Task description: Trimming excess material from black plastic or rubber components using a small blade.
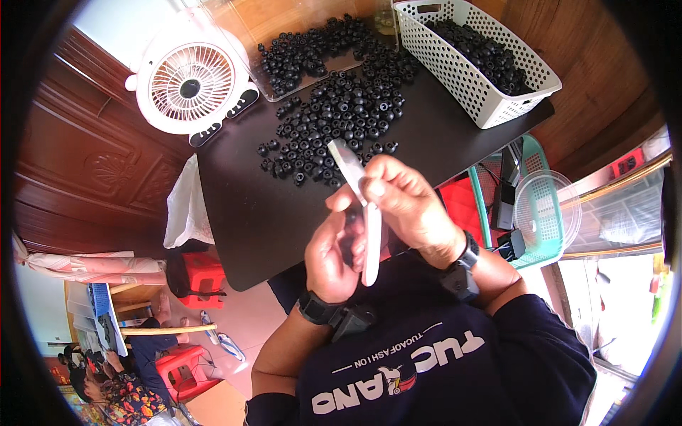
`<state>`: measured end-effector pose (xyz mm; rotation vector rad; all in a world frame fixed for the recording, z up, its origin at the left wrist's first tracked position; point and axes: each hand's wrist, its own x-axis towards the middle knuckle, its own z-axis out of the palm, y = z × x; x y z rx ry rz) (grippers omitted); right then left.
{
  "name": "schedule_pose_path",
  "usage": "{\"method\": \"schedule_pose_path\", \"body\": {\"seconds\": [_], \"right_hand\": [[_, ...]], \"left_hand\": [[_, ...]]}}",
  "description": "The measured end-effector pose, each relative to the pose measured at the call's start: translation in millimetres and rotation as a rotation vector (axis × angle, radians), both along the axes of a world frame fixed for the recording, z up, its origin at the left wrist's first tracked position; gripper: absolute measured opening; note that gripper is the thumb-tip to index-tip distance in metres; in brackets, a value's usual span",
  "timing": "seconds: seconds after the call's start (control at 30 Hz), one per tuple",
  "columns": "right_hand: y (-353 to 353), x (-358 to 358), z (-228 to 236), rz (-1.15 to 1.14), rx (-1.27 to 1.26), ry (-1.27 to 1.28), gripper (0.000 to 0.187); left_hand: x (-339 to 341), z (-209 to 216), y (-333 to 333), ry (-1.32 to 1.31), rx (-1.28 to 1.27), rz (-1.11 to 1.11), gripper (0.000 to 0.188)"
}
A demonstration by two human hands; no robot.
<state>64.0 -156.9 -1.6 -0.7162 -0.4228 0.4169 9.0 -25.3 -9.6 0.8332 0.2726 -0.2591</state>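
Over the near part of the dark table, both hands are at what looks like a slim folding knife (pixel 371 245) with a white handle and a pale, shiny blade pointing up and away. My right hand (pixel 415 206) pinches it with thumb and forefinger where blade and handle meet. Curled around the handle's left side is my left hand (pixel 330 255), its fingers partly hidden behind the handle. Just past the blade lies a heap of small round black parts with holes (pixel 341 113), spread over the table top (pixel 241 220).
A clear plastic tray (pixel 266 89) with more black parts stands at the back. At the back right is a white perforated basket (pixel 465 89) of them. A white fan (pixel 188 89) stands back left. A green basket (pixel 536 206) sits right; red stools (pixel 202 280) and another person are lower left.
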Motion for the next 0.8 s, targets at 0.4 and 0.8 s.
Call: {"method": "schedule_pose_path", "body": {"seconds": [0.4,0.8], "right_hand": [[-1.7,-0.3,-9.2,0.057,-0.099,0.359,0.022],[7.5,-10.8,-6.9,0.098,-0.291,0.092,0.022]], "left_hand": [[-0.4,-4.7,24.1,-0.364,0.094,-0.061,0.030],[-2.0,-4.8,27.6,-0.412,0.196,-0.091,0.030]]}}
